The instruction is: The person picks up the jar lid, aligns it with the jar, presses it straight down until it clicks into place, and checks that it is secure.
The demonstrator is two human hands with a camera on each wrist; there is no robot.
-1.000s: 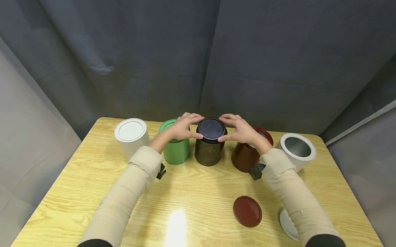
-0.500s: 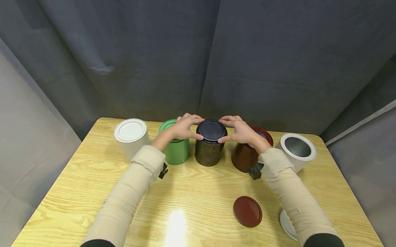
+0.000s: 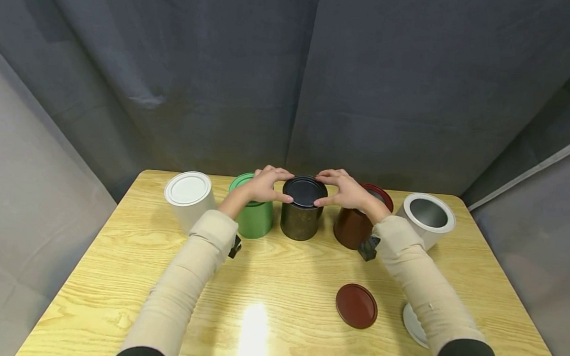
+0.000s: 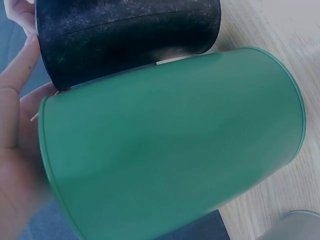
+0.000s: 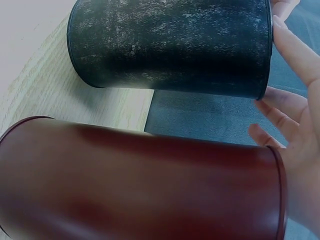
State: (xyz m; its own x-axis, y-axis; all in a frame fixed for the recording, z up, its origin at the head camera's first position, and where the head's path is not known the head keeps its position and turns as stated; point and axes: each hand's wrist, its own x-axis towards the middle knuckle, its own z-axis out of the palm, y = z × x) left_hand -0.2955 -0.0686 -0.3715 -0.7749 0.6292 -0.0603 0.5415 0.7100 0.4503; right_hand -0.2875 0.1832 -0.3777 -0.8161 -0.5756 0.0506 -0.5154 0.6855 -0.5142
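At the back middle of the table stands a dark, mottled metal can [image 3: 299,224], with a black lid [image 3: 305,191] lying level on its top. My left hand [image 3: 263,186] has thumb and fingers at the lid's left edge. From the right, my right hand [image 3: 347,190] holds the opposite edge the same way. A green can [image 4: 170,145] is under my left wrist, beside the dark can in the left wrist view. Under my right wrist is a dark red can [image 5: 150,180], its grey inside partly showing in the head view.
A white can [image 3: 189,198] with a white top stands at the back left. On the far right is an uncovered white can [image 3: 417,232]. A dark red lid [image 3: 356,306] and a white lid [image 3: 414,325], partly behind my right sleeve, lie on the wooden table [image 3: 281,282].
Both hands have lowered slightly with the black lid, which has come down from just above the dark can onto its top. The other cans and lids have stayed put.
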